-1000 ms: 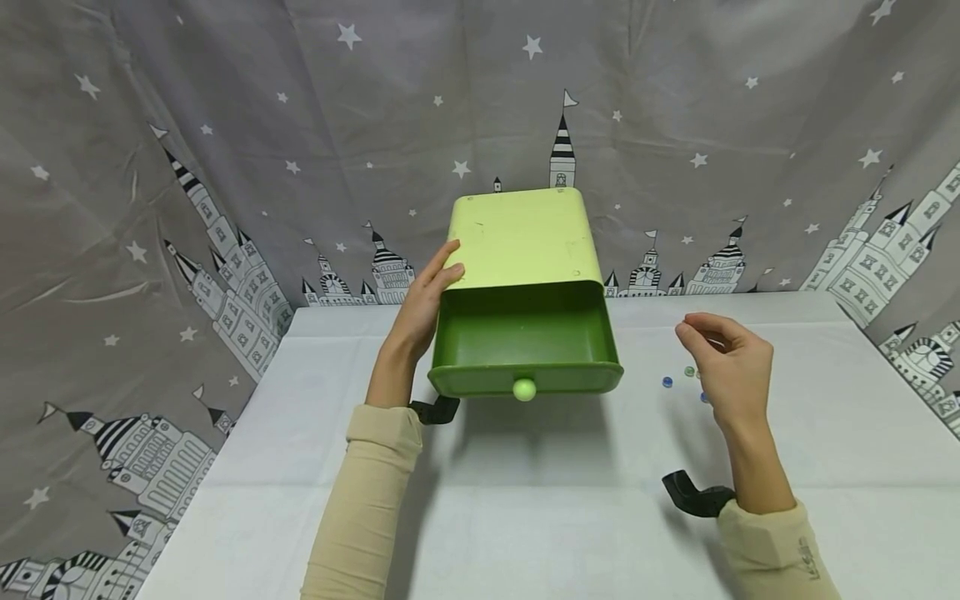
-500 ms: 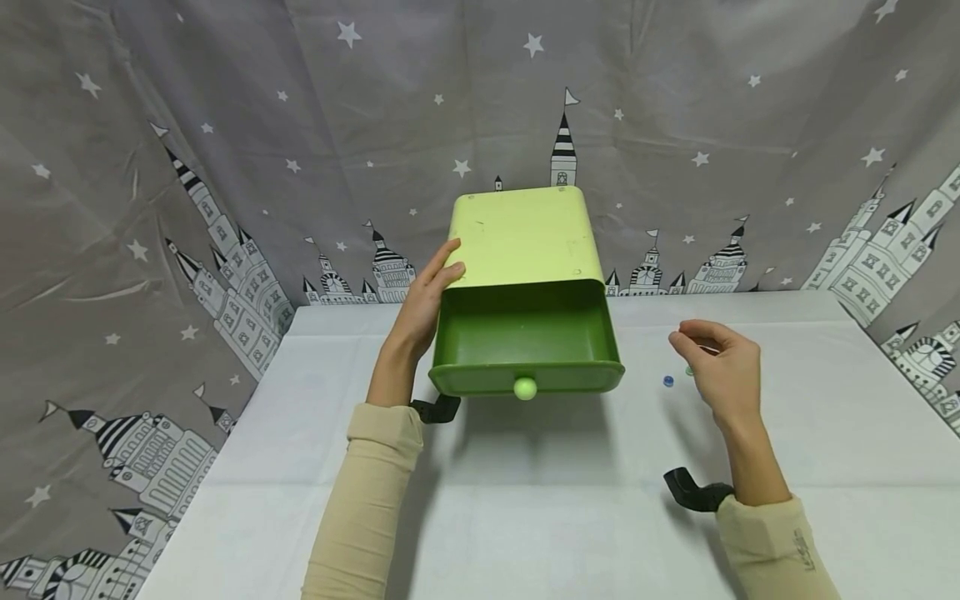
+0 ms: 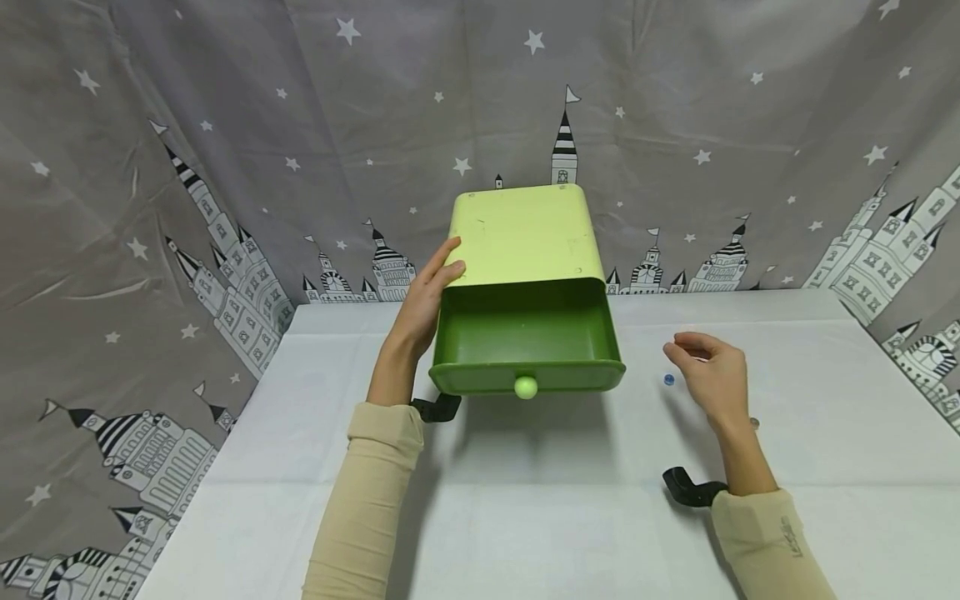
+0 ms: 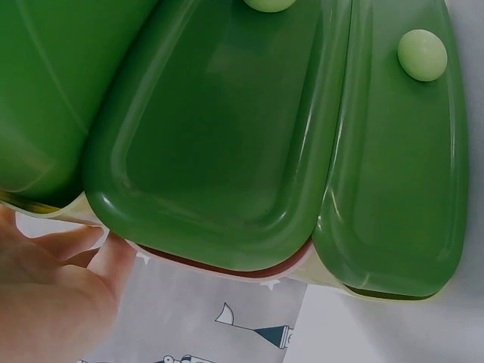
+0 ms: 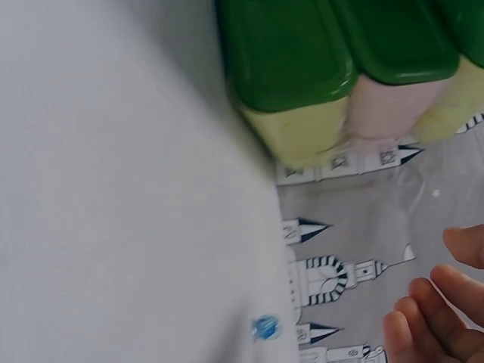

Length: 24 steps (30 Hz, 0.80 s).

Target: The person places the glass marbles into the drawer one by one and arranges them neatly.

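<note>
I see the left hand (image 3: pixel 417 312) resting against the left side of the drawer unit (image 3: pixel 525 237), its lower fingers hard to follow. The unit's top drawer (image 3: pixel 480 381) stands pulled out; close up, the middle knob (image 4: pixel 270 4) is cut off. Right of the unit the right hand (image 3: pixel 716 379) hovers, fingers loosely bent, thumb apart. Between it and the unit lies a blue bead (image 3: pixel 669 380); farther right, the forearm (image 3: pixel 750 467) partly hides a small round piece (image 3: pixel 755 423).
</note>
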Tool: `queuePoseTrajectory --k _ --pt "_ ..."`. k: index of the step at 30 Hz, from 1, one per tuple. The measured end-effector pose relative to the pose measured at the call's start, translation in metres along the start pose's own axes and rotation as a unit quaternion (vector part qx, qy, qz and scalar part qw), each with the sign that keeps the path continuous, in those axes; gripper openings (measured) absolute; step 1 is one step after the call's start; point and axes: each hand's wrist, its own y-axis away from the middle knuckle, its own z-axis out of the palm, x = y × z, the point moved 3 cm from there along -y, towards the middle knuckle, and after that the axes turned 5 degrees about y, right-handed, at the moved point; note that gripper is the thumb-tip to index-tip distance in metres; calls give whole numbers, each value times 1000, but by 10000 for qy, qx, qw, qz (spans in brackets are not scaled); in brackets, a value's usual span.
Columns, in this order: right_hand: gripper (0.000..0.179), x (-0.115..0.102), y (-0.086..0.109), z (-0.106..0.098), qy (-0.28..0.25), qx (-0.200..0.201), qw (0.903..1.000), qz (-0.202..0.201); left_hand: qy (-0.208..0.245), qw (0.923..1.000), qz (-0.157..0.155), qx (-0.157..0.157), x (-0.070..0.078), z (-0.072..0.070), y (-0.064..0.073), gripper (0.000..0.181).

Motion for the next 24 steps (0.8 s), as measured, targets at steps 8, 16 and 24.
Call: queuePoseTrajectory --k 8,16,24 --pt "29 12 -2 8 522 92 9977 -432 -19 10000 79 34 -3 -1 0 55" --pt "30 24 -3 14 779 -117 9950 -616 31 9999 125 69 -2 0 2 55" --pt "31 33 -3 18 1038 -490 9917 -588 7 9999 131 73 -2 0 1 55"
